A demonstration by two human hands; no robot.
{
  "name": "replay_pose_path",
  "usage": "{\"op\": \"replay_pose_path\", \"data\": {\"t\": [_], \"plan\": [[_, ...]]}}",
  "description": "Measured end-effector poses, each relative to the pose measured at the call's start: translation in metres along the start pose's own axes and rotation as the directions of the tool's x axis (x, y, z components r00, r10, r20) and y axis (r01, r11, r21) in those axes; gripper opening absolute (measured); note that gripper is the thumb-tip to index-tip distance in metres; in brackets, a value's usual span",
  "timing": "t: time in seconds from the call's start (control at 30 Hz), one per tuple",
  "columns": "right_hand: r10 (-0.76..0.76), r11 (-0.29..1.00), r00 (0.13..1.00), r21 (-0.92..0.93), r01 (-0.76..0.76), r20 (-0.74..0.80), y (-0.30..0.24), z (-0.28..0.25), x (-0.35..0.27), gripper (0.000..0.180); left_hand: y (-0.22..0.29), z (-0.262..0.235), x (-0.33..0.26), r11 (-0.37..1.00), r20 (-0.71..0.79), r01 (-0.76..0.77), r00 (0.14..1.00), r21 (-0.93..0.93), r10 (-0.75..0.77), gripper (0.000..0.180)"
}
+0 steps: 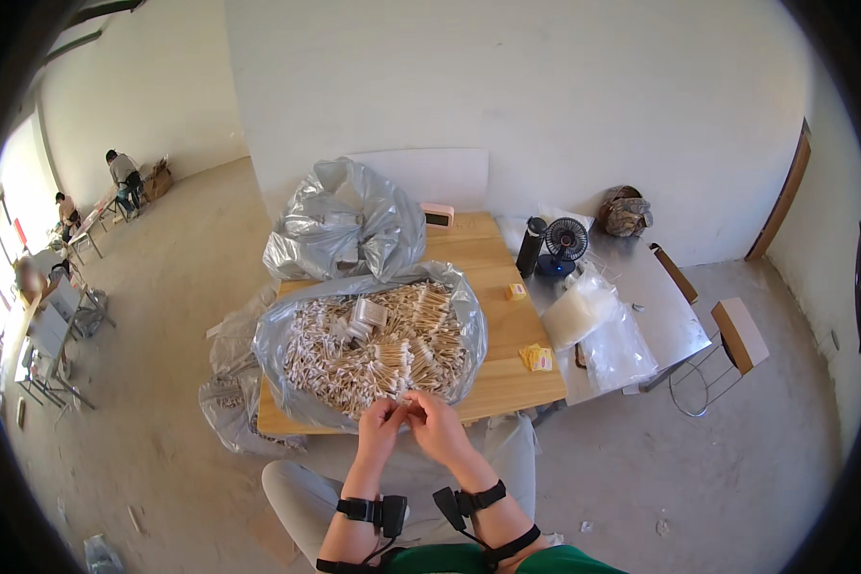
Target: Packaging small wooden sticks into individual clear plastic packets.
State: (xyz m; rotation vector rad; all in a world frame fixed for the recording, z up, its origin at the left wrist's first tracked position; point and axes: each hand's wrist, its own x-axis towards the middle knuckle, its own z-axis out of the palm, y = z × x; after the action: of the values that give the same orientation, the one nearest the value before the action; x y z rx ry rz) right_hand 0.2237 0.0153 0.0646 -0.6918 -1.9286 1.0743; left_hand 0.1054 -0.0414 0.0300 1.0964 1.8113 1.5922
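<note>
A small pale item, too tiny to identify, is pinched between the left hand (381,422) and right hand (434,424), beside the bag of sticks (373,349) on the tabletop (507,368) for easy reach.

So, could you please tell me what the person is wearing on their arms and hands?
Both forearms are bare, with no sleeves or gloves. The left hand and right hand each have black straps at the wrist holding a small black device, with a thin black cable on the left.
</note>
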Motion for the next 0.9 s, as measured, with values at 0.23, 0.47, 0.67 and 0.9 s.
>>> {"op": "replay_pose_path", "data": {"t": [0.23, 0.47, 0.67, 0.9], "plan": [[0.117, 0.993, 0.991, -0.001, -0.117, 0.071, 0.006, -0.007, -0.005, 0.029, 0.018, 0.000, -0.006, 0.962, 0.077, -0.187, 0.981, 0.199, 0.175, 0.010], [0.042, 0.995, 0.998, -0.089, -0.038, 0.049, -0.001, -0.009, -0.006, 0.025, 0.019, 0.001, -0.008, 0.950, 0.095, -0.252, 0.967, 0.185, 0.238, 0.009], [0.016, 0.985, 1.000, -0.172, -0.019, -0.022, 0.002, -0.016, -0.007, 0.028, 0.022, -0.005, -0.011, 0.949, 0.111, -0.270, 0.961, 0.164, 0.254, 0.009], [-0.182, 0.966, 0.982, -0.197, 0.168, -0.056, 0.000, -0.014, -0.001, 0.031, 0.032, -0.002, -0.008, 0.908, 0.127, -0.332, 0.943, 0.256, 0.308, 0.011]]}}
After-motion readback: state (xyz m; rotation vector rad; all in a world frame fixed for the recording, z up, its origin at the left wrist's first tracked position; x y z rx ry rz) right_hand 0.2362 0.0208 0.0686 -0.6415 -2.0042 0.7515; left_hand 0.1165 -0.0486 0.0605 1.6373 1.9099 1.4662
